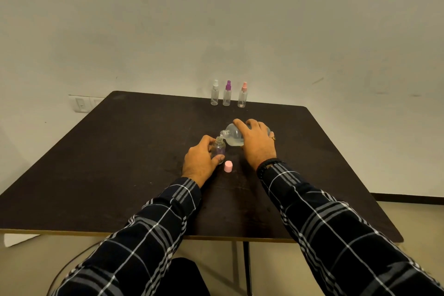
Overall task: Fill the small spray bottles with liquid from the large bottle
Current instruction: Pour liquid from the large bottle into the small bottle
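My right hand grips the large clear bottle, tipped on its side with its open neck pointing left, right over the mouth of a small clear bottle. That small bottle stands upright on the dark table, uncapped, and my left hand is wrapped around it. The large bottle holds some clear liquid in its lower side. A pink cap stands on the table between my two hands. Three small spray bottles stand in a row at the far edge, with a white top, a purple top and a pink top.
The table's near edge runs just under my forearms. A pale wall stands behind the far edge, with a white wall socket at the left. A table leg and beige floor show below.
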